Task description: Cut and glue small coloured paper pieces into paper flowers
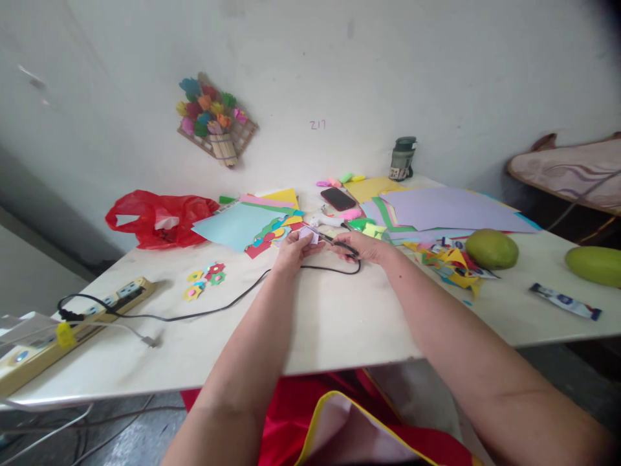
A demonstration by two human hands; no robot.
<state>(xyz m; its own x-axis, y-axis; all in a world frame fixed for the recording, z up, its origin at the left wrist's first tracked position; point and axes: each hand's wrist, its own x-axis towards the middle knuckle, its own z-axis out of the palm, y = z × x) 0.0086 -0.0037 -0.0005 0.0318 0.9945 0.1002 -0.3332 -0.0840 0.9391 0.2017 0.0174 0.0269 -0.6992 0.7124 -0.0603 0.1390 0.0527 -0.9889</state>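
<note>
My left hand [292, 250] pinches a small piece of light purple paper [307, 235] above the middle of the table. In my right hand [361, 247] is a pair of scissors [343, 246] with black handles, its blades pointing left at the paper. Whether the blades touch the paper is too small to tell. Just behind my hands lie a white glue gun [326, 221] and colourful paper scraps [272, 235]. Several paper flowers [214, 272] in yellow, red and green rest to the left of my left hand.
A black cord [233, 304] crosses the table to a power strip [114, 301]. At left sits a red plastic bag [160, 220]. Paper sheets [446, 207], a phone [338, 199], a dark bottle [402, 158], scraps [453, 266], a green fruit [491, 249] and a tube [565, 301] stand around behind and right.
</note>
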